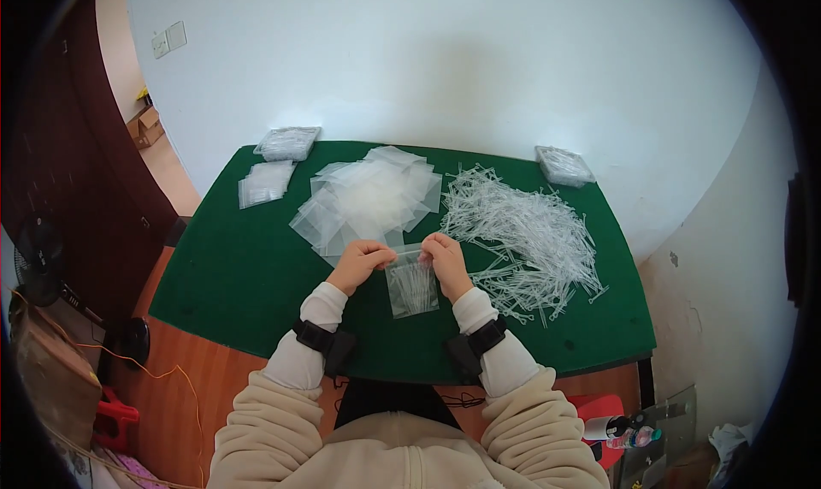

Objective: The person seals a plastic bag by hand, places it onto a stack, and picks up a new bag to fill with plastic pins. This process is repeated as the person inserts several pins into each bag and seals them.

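Observation:
Between my hands, near the middle of the green table, is a small clear zip bag [413,292] holding several thin clear plastic sticks. My left hand [363,263] pinches the bag's upper left corner. At the upper right edge, my right hand [445,260] grips it with thumb and fingers closed. Just beyond my left hand spreads a heap of flat clear bags [368,200]. A large pile of loose clear plastic sticks with ringed ends [522,232] lies to the right, some close to my right hand.
Stacked filled bags [288,143] sit at the table's far left, with a smaller stack of clear bags [266,183] in front. Another filled stack [564,165] stands far right. The green table [231,284] meets a white wall. A bottle [634,438] lies right of me, below table level.

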The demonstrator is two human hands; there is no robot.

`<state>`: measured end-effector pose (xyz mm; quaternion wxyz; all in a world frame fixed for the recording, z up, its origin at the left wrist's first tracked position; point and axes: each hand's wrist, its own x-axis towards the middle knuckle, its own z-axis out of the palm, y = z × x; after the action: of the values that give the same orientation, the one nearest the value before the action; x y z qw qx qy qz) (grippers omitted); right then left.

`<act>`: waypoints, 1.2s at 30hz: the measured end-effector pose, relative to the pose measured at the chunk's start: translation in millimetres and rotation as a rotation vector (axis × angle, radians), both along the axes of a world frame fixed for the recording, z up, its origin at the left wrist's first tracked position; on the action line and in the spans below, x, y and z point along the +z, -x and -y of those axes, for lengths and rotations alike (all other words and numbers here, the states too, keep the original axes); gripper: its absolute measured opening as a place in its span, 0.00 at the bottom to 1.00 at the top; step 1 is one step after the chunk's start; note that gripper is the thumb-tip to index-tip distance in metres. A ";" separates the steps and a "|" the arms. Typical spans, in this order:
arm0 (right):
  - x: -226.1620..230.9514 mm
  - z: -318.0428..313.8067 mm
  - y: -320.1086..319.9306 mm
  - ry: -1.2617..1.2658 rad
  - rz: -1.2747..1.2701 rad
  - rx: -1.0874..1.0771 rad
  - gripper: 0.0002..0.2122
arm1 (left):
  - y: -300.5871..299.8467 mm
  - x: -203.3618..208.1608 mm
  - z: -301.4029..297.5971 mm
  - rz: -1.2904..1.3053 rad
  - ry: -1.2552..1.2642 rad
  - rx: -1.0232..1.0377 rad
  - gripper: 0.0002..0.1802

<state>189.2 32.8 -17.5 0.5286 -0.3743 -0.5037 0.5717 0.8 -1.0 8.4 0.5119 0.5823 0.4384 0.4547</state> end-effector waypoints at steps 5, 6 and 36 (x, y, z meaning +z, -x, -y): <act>11.1 3.1 -6.9 0.079 0.027 0.144 0.04 | 6.7 -3.4 -2.5 0.125 0.086 -0.021 0.09; 13.7 3.9 -7.3 0.078 0.027 0.145 0.04 | 8.8 -4.2 -2.8 0.125 0.085 -0.021 0.09; 11.3 7.6 -8.8 0.206 0.271 0.543 0.06 | 5.2 0.2 -0.1 -0.010 0.341 -0.228 0.09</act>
<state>198.0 25.2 -6.1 0.2443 -0.3505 -0.5906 0.6846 -4.3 -0.9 8.6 0.6491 0.5353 0.4428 0.3098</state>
